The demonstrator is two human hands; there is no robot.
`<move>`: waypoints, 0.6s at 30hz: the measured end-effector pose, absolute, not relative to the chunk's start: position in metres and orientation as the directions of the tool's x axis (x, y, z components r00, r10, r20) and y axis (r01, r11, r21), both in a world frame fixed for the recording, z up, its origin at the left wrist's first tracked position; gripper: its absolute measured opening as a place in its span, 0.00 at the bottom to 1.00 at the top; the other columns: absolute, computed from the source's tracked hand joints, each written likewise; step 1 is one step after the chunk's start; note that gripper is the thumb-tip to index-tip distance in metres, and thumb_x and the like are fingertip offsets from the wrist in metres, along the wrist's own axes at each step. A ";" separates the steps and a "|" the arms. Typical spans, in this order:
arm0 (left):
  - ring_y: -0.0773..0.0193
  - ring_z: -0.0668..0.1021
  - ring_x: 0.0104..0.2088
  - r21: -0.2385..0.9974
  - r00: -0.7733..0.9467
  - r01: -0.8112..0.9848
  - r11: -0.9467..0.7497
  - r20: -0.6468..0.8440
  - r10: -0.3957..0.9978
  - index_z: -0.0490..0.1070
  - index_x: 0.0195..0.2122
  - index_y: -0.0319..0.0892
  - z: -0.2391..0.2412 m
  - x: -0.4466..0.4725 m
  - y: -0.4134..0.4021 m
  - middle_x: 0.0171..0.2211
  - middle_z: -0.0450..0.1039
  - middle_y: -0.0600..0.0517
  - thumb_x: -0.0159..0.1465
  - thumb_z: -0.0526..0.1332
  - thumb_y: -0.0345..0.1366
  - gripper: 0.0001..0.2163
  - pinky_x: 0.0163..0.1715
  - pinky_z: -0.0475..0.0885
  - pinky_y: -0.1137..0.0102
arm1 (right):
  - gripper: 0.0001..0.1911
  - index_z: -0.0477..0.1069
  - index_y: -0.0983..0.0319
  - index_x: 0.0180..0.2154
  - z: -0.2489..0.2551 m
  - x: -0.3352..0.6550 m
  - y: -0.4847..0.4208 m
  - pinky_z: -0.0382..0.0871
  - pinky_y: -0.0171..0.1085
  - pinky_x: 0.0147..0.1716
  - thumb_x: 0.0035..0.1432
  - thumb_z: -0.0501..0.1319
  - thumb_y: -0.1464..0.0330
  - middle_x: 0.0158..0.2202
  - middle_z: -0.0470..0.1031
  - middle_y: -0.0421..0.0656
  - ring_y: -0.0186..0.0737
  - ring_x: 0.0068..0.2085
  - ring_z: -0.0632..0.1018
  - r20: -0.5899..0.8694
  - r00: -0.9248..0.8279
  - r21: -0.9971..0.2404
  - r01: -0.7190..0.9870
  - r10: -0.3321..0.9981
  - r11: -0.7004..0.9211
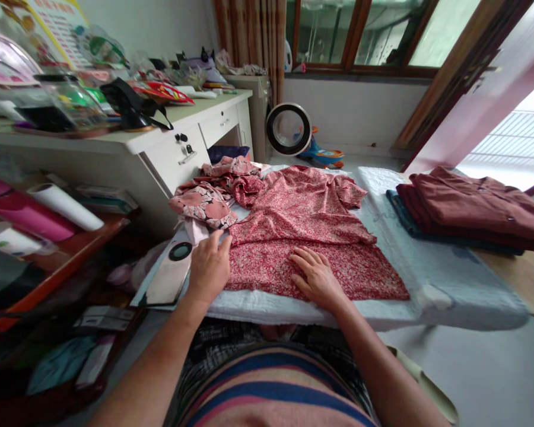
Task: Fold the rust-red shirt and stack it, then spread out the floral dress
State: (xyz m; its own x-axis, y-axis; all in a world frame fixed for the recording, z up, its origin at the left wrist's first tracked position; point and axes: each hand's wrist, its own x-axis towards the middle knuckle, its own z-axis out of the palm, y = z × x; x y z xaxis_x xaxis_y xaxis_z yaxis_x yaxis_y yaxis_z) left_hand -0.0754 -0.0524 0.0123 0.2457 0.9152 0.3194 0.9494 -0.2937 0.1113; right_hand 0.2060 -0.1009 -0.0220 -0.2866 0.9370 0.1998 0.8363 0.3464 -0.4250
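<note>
A short-sleeved red top with a small pale floral print (293,207) lies spread on a light blue cloth-covered board (267,305), its hem towards me. Fabric ridges run across its middle. My left hand (210,265) rests at the top's left edge, palm down, fingers slightly bent and apart; its thumb is hidden. On the lower part of the top, my right hand (315,276) lies flat with spread fingers. Crumpled pink floral fabric (204,201) sits beyond my left hand. A pale phone-like object with a dark round patch (168,276) lies just left of that hand.
Folded garments (480,207) are stacked at the board's right end. A cluttered white desk (191,127) stands at the left, above a low shelf (62,249). A round-headed appliance (289,129) and a blue-orange toy (324,155) are beyond the board.
</note>
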 end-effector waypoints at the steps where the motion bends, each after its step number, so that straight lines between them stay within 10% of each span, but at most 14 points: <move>1: 0.49 0.71 0.52 0.160 0.338 0.901 -0.403 0.323 0.884 0.70 0.51 0.41 0.013 -0.065 -0.055 0.54 0.66 0.42 0.64 0.54 0.27 0.15 0.54 0.67 0.54 | 0.22 0.66 0.57 0.58 -0.022 0.208 -0.100 0.54 0.52 0.62 0.64 0.57 0.63 0.62 0.66 0.47 0.48 0.63 0.63 0.237 -0.266 -0.476 0.807 0.934 0.350; 6: 0.60 0.73 0.44 0.425 0.741 0.536 -0.729 0.178 0.648 0.73 0.39 0.44 0.007 -0.012 -0.077 0.41 0.71 0.50 0.64 0.59 0.31 0.05 0.46 0.70 0.66 | 0.04 0.72 0.59 0.37 -0.013 0.220 -0.110 0.66 0.43 0.49 0.61 0.59 0.69 0.41 0.73 0.45 0.43 0.46 0.72 0.285 -0.175 -0.603 0.732 0.943 0.318; 18: 0.60 0.72 0.39 0.261 0.850 0.470 -0.843 0.126 0.512 0.73 0.36 0.42 -0.003 0.011 -0.086 0.36 0.71 0.49 0.66 0.57 0.32 0.05 0.42 0.69 0.66 | 0.05 0.75 0.57 0.37 -0.002 0.219 -0.138 0.63 0.42 0.47 0.56 0.65 0.71 0.41 0.71 0.42 0.42 0.45 0.70 0.124 -0.309 -0.541 0.776 0.943 0.326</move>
State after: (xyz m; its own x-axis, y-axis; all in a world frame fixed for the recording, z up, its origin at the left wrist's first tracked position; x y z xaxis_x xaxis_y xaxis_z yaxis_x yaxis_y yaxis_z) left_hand 0.0108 -0.0855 -0.0035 0.8498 0.5120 0.1255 0.4695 -0.8434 0.2614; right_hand 0.2186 -0.1385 -0.0017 -0.3095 0.9428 0.1239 0.7756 0.3256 -0.5408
